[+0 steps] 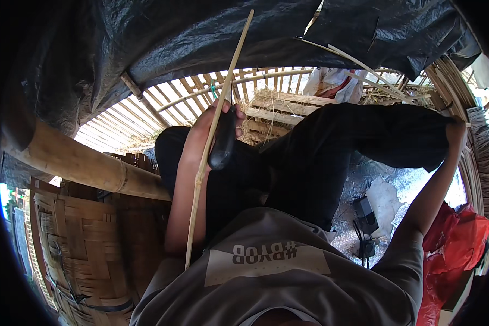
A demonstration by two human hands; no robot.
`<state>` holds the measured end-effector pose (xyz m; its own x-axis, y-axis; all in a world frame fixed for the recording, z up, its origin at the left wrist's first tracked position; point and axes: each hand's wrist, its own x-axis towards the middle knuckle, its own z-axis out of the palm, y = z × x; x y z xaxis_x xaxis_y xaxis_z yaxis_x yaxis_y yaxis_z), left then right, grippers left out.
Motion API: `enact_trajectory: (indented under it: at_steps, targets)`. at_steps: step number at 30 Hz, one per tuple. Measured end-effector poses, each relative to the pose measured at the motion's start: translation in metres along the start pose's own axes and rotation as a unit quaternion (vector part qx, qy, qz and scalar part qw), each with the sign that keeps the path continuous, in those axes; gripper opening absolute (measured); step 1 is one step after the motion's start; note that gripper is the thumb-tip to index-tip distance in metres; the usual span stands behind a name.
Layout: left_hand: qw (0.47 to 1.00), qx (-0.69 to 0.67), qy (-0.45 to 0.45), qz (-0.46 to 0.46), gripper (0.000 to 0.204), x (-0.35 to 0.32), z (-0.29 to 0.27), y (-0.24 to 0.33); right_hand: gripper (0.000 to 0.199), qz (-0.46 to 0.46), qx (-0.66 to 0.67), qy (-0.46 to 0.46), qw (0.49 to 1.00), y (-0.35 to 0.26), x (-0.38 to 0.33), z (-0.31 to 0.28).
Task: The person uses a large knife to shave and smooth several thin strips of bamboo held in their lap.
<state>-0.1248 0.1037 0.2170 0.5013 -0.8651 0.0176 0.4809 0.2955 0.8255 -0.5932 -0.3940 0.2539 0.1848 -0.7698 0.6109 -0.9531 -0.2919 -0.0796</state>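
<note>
My left hand (216,120) is raised in front of my lap and closed around a dark knife handle (223,140). A long thin bamboo strip (218,117) is pressed against the same hand. The strip runs from high up in the view down past my forearm to my grey shirt (288,271). My right arm stretches out to the right. My right hand (457,129) reaches the knee of my black trousers (364,136) and is partly hidden by it. What it holds cannot be made out. Thin pale bamboo strips (364,68) cross above that knee.
A woven bamboo basket (87,239) stands at lower left under a thick bamboo pole (76,160). Black plastic sheeting (190,32) hangs overhead. On the ground to the right lie a black device with a cable (365,214), a white bag (386,198) and red plastic bags (456,239).
</note>
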Motion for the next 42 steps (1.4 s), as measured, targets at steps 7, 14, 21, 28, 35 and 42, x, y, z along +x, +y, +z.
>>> enact_trajectory:
  at_steps: [7, 14, 21, 28, 35, 42]
  targets:
    - [1.0, -0.007, 0.025, 0.007, 0.021, -0.035, 0.018, 0.01, 0.04, 0.042, -0.006, -0.574, 0.818, -0.004, -0.075, 0.03]
    - [1.0, 0.018, -0.007, 0.022, 0.021, -0.038, 0.037, 0.009, 0.041, -0.147, 0.205, -0.324, 0.912, -0.124, -0.113, -0.053]
    - [0.994, 0.088, 0.071, -0.011, 0.02, -0.036, 0.021, 0.018, 0.032, -0.35, 0.346, -0.347, 0.798, -0.307, -0.178, -0.016]
    - [0.99, 0.115, 0.075, -0.024, 0.025, 0.006, 0.017, 0.028, 0.046, -0.269, 0.271, -0.712, 0.59, -0.534, -0.215, 0.064]
    - [0.996, 0.026, 0.077, -0.023, 0.021, 0.012, -0.04, 0.023, 0.048, -0.094, 0.495, -0.672, 0.542, -0.6, -0.392, 0.167]
    - [0.992, 0.011, 0.118, -0.048, 0.02, 0.018, -0.057, 0.008, 0.043, -0.083, 0.384, -0.508, 0.767, -0.598, -0.445, 0.261]
